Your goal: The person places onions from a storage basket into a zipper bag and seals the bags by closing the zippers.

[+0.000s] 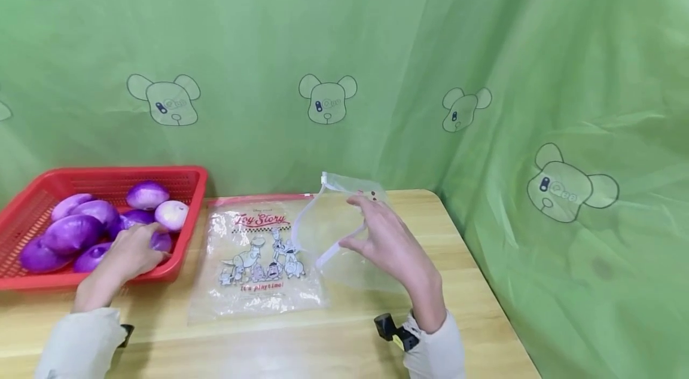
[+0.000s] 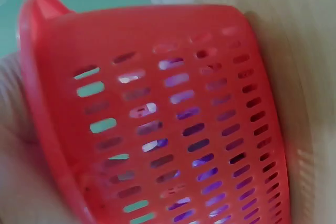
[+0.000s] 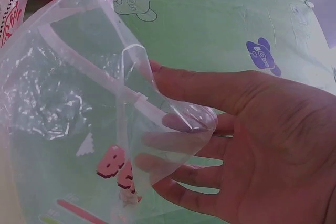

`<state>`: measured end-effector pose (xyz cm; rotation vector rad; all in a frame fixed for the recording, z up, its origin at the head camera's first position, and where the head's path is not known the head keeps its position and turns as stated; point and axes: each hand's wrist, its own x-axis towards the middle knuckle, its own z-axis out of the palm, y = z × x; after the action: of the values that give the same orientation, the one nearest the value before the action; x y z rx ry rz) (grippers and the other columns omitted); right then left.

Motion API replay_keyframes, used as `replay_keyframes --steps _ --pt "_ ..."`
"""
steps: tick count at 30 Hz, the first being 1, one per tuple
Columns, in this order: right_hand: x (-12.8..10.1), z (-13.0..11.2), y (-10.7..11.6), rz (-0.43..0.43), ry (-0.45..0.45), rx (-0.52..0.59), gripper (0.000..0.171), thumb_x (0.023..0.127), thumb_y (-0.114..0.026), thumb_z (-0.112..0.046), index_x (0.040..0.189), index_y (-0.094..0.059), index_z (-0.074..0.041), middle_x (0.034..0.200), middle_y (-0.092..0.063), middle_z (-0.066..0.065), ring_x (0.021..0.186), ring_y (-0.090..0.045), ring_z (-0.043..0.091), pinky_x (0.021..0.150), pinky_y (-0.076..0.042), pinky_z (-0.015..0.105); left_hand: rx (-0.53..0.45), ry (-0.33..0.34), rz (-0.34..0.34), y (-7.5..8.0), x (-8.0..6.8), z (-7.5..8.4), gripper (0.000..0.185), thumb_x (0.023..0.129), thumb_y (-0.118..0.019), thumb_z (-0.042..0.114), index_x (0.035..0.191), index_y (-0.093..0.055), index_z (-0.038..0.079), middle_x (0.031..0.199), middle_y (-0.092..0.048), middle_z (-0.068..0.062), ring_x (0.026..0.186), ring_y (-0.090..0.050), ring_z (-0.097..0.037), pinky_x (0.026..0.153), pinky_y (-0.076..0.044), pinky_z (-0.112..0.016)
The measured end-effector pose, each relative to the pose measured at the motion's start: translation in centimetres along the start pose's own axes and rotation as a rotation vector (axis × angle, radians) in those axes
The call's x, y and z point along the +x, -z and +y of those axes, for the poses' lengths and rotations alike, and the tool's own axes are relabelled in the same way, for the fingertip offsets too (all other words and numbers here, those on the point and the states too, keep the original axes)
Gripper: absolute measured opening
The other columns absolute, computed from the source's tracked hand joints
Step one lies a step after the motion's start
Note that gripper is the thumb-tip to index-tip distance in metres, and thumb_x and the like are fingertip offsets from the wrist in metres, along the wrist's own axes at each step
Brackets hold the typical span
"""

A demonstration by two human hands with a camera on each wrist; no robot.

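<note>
Down in the red basket (image 1: 185,235), my left hand (image 1: 131,250) grips a purple onion (image 1: 161,241) near the basket's front right corner. Its thumb and fingers lie on either side of the onion. In the left wrist view the perforated basket wall (image 2: 173,103) hides most of that hand. My right hand (image 1: 384,241) is at the mouth of a clear zip bag (image 1: 334,223), thumb and fingers spread wide apart. Through the film of this bag, the right wrist view shows the fingertips, with red letters (image 3: 111,162) printed lower on it.
Several more purple onions (image 1: 72,234) and a paler one (image 1: 171,215) lie in the basket. A flat clear bag with Toy Story print (image 1: 261,259) rests on the wooden table (image 1: 452,307) between the hands. Green curtain (image 1: 258,26) hangs behind and to the right.
</note>
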<state>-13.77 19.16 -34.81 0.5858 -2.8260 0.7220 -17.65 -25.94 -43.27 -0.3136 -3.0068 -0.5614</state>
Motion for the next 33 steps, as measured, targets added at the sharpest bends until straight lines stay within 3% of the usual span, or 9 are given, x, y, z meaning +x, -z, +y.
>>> replay_keyframes --steps 3,15,25,33 --pt "0.2 -0.1 0.4 0.0 0.006 -0.001 0.076 0.079 -0.085 -0.03 0.141 -0.048 -0.008 0.141 -0.056 0.01 0.127 -0.053 0.032 0.106 -0.045 0.049 0.01 0.022 -0.027 0.4 0.3 -0.5 0.052 0.076 -0.074 0.011 0.121 -0.058 -0.011 0.105 -0.059 -0.038 0.1 -0.054 -0.061 0.082 -0.046 -0.067" --pt "0.1 -0.8 0.9 -0.055 -0.025 0.018 0.074 0.081 -0.084 -0.03 0.142 -0.047 -0.008 0.141 -0.056 0.01 0.125 -0.055 0.031 0.105 -0.045 0.048 -0.065 0.129 0.06 0.1 -1.3 -1.2 0.047 0.086 -0.066 0.015 0.124 -0.055 -0.01 0.113 -0.056 -0.042 0.102 -0.051 -0.064 0.078 -0.044 -0.069" --pt "-0.3 -0.5 1.4 -0.04 -0.033 0.01 0.073 0.082 -0.083 -0.031 0.142 -0.047 -0.009 0.141 -0.056 0.01 0.124 -0.055 0.033 0.106 -0.043 0.05 -0.121 0.157 0.141 -0.4 0.4 0.1 0.048 0.09 -0.063 0.021 0.117 -0.05 -0.016 0.106 -0.058 -0.042 0.09 -0.056 -0.06 0.07 -0.045 -0.064" --pt "-0.5 -0.6 1.1 -0.049 -0.029 0.016 0.074 0.083 -0.081 -0.033 0.144 -0.046 -0.008 0.143 -0.055 0.008 0.129 -0.052 0.033 0.109 -0.04 0.051 -0.16 0.166 0.21 0.1 -0.2 0.7 0.049 0.089 -0.069 0.021 0.119 -0.053 -0.015 0.11 -0.059 -0.04 0.091 -0.055 -0.062 0.069 -0.044 -0.064"
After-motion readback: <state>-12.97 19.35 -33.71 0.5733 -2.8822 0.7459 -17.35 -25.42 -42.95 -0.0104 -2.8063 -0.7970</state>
